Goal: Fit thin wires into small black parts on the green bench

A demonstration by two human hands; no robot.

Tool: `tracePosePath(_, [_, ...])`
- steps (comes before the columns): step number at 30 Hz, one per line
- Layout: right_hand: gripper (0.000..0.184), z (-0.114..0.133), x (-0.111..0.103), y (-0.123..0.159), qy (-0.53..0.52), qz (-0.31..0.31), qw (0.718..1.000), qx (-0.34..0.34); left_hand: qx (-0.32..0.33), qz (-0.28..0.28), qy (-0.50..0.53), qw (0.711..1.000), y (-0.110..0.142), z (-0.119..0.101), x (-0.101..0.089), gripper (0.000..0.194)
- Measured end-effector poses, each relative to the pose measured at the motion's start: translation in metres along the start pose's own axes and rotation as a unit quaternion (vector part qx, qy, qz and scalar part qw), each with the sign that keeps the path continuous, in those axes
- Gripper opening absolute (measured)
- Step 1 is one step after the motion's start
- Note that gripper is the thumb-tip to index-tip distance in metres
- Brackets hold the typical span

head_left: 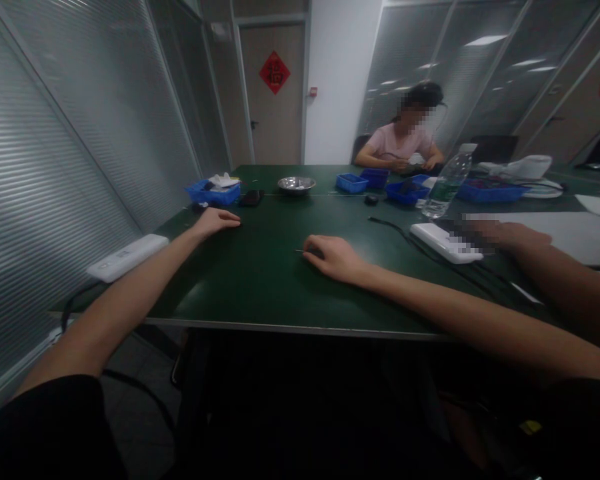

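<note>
Right hand: is resting low over the bench (260, 287), its grip (335, 257) closing narrowly around a slim tool (299, 251); the thin metal end is poking out past the fingertips, pointing towards the left hand.
Left hand: is reaching farther forward, fingers (223, 217) drawing close together; a small dark piece (239, 224) is showing at the tips, but I cannot tell whether it is being held or only touched.
Progress: the tool and the dark piece are lying well apart, with no contact between them; nothing is showing as joined or finished, and how much is done or left I cannot tell.
Past the left hand: a black flat device (252, 197) is lying beside a blue tray (214, 193) holding white tissue.
Metal bowl: is sitting beyond both hands (297, 185).
Right side: a co-worker's hand (515, 235) is hovering near a white block (443, 241); a bottle (447, 187) is standing behind.
Far side: a seated person (403, 143) is handling something.
</note>
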State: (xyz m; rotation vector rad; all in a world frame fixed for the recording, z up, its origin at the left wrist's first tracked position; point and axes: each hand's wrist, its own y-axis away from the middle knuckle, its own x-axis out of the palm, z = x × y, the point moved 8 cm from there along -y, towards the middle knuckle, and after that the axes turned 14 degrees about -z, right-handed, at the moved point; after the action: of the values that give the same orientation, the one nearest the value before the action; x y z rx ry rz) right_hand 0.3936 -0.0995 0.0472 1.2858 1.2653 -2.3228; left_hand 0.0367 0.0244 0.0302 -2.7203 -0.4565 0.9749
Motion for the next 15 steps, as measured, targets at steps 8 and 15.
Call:
tracePosePath(8, [0.016, 0.003, -0.004, -0.001, -0.024, -0.027, 0.999, -0.013, 0.247, 0.238, 0.098, 0.934, 0.098, -0.120, 0.089, 0.036])
tracePosePath(15, [0.018, 0.008, -0.005, 0.000, -0.024, -0.010, 1.000, -0.016, 0.291, 0.250, 0.118, 0.916, 0.119, -0.136, 0.091, 0.035])
